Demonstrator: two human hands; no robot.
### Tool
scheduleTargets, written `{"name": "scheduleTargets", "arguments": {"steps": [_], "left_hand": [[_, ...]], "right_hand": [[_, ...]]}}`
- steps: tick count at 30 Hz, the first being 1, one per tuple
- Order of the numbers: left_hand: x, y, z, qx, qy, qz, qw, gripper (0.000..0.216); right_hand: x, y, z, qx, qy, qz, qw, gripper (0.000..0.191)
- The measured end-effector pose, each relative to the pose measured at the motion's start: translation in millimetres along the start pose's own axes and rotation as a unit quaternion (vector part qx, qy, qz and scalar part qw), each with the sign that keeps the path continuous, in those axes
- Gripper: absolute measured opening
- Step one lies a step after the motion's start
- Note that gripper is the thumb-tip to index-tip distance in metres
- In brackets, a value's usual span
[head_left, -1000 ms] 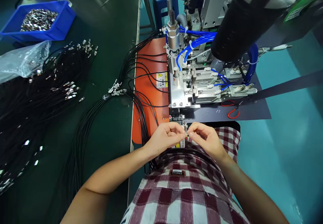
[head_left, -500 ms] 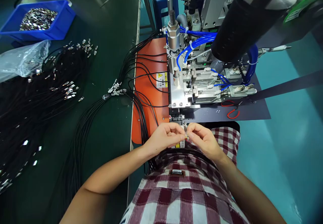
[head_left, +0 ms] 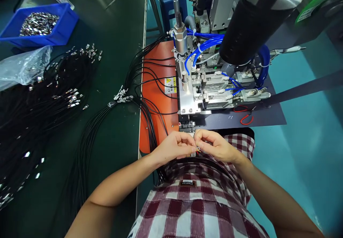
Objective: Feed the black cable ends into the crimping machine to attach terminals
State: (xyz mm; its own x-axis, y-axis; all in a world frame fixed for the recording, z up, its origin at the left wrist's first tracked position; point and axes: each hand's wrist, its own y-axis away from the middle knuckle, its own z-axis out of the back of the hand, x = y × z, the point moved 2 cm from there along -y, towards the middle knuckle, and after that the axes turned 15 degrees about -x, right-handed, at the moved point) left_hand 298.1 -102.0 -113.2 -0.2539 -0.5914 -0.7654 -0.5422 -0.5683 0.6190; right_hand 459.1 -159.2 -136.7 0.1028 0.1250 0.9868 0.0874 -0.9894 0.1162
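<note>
In front of my lap, my left hand (head_left: 175,147) is closed, its thumb and forefinger pinching the end of a cable. Short thin coloured wires (head_left: 198,150), red and yellow among them, stick out at the fingertips. My right hand (head_left: 215,145) is also closed in a pinch on these wires, and its fingertips meet those of the left. Most of the held cable is hidden by my fingers. A bundle of black cables (head_left: 148,120) runs down beside my left wrist. Just beyond my hands stands a metal machine (head_left: 187,98) with cable ends along its near left side.
An orange plate (head_left: 158,134) lies left of the machine. The dark green table (head_left: 115,52) bears a blue bin (head_left: 61,27) of metal connector shells, a plastic bag (head_left: 29,68) and heaps of black cables (head_left: 34,116). Red-handled scissors (head_left: 247,119) lie on the machine's dark base.
My right hand has moved slightly left, onto the left fingertips. The coloured wires now point downward and show more clearly. The view has shifted a little.
</note>
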Motion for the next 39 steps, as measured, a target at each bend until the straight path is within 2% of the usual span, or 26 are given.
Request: {"name": "scheduleTargets", "arguments": {"steps": [9,17,22,27,31,39], "left_hand": [[2,0,0,-0.027,0.034,-0.036,0.998,0.026],[0,0,1,-0.02,0.039,-0.04,0.998,0.026],[1,-1,2,-0.024,0.043,-0.047,0.998,0.028],[0,-1,1,-0.031,0.031,-0.045,0.998,0.027],[-2,0,0,-0.035,0.035,-0.043,0.998,0.026],[-1,1,1,-0.036,0.046,-0.046,0.997,0.023]], "right_hand": [[-7,7,-6,-0.103,-0.005,-0.019,0.995,0.022],[-8,11,-8,-0.128,-0.002,-0.009,0.992,0.019],[-2,13,-5,-0.173,0.04,-0.004,0.984,0.017],[9,20,-1,-0.242,0.101,0.046,0.964,0.011],[13,24,-5,-0.251,0.144,0.102,0.952,0.005],[18,25,-10,-0.251,0.224,0.174,0.926,0.017]]}}
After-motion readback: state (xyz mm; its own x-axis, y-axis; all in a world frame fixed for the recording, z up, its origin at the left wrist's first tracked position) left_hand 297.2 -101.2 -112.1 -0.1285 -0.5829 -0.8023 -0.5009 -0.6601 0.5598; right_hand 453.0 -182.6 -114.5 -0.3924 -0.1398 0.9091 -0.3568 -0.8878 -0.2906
